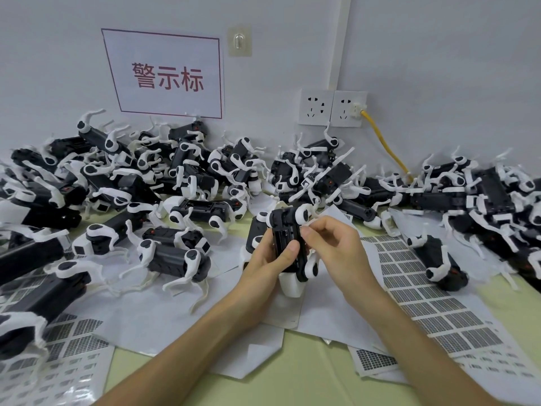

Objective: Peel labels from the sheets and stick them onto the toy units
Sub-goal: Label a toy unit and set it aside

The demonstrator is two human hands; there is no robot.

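- The toy unit (288,244), a black body with white legs, is held up on end over the middle of the table (292,376), just above the loose paper.
- The left hand (268,260) grasps it from the left, thumb curled across the black body.
- The right hand (330,244) has its fingers curled, with thumb and forefinger pinching at the unit's upper right edge; I cannot tell whether a label sits between them.
- A label sheet (424,303) with rows of small grey rectangles lies just right of the hands; another sheet (73,341) lies at the near left.
- A heap of toy units (175,171) lines the wall.
- On the wall hang a red-lettered sign (167,74), a hook (240,41) and twin sockets (332,108), one holding a yellow cable (383,142).
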